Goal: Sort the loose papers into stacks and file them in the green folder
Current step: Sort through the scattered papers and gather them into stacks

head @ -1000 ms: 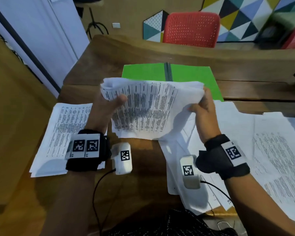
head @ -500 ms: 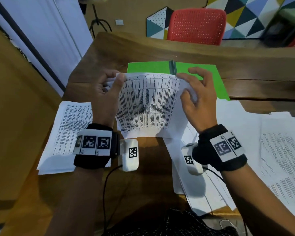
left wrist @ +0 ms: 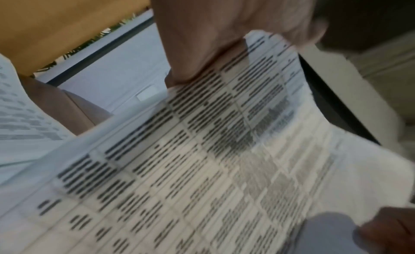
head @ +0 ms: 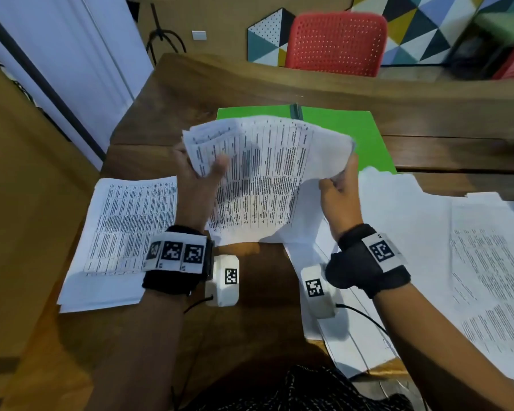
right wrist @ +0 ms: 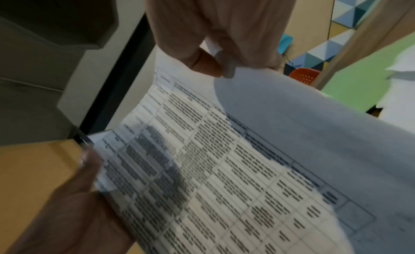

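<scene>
Sorting is under way: left hand (head: 201, 185) and right hand (head: 340, 191) each grip the raised sheaf (head: 267, 179), which probably next needs squaring and laying in the green folder (head: 339, 126)

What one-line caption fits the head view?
Both hands, left hand and right hand, hold a bundle of printed papers above the wooden table, before the open green folder.
</scene>
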`<state>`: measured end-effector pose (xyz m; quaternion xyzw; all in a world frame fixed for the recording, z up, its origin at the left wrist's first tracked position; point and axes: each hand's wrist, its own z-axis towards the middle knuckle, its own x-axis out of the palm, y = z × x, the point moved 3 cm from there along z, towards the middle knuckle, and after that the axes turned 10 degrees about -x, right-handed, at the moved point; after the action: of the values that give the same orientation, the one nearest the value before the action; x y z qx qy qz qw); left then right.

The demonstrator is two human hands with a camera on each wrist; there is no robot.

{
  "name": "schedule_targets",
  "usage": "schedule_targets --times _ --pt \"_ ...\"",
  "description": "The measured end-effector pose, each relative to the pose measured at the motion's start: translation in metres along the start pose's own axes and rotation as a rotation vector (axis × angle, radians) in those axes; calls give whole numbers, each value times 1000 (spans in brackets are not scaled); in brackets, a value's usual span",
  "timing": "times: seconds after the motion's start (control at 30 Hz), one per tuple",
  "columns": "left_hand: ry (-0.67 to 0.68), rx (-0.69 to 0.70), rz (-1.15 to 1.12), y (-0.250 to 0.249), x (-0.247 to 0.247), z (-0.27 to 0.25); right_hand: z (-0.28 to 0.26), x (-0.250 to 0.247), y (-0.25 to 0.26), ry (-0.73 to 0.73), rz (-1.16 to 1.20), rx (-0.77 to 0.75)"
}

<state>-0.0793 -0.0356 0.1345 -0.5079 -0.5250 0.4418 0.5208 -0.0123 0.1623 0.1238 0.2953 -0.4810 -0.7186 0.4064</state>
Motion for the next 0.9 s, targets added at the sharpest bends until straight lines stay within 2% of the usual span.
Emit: schedule_targets --times 0.13,0.17,0.2,0.27,0.43,0.53,0.6,0.7,0.77,0.83,0.9 --pt "-68 115 19 -19 -6 -5 6 3 15 -95 99 -22" --pt "-50 151 -23 -29 -8 -6 10 0 23 -131 154 -41" --pt "26 186 -73 -36 -13 -6 12 -2 30 -160 207 -61" --pt "119 216 -106 -43 -21 -5 11 -5 36 -161 253 -76" --pt "104 27 16 7 -28 -7 -17 13 5 -11 97 88" --pt "-62 -9 -6 20 -34 -9 -21 21 6 -14 33 68" --pt "-71 47 -60 8 -35 -8 -15 22 19 -72 61 -14" --pt "20 137 -131 -19 -36 -8 -9 18 38 -158 147 -145" --pt "113 139 -114 -19 -38 -8 -13 16 38 -183 174 -145" --pt "141 46 -41 -4 -40 -8 -23 16 27 -185 157 -73" --pt "245 -56 51 22 -37 -11 -37 20 16 -148 117 -26"
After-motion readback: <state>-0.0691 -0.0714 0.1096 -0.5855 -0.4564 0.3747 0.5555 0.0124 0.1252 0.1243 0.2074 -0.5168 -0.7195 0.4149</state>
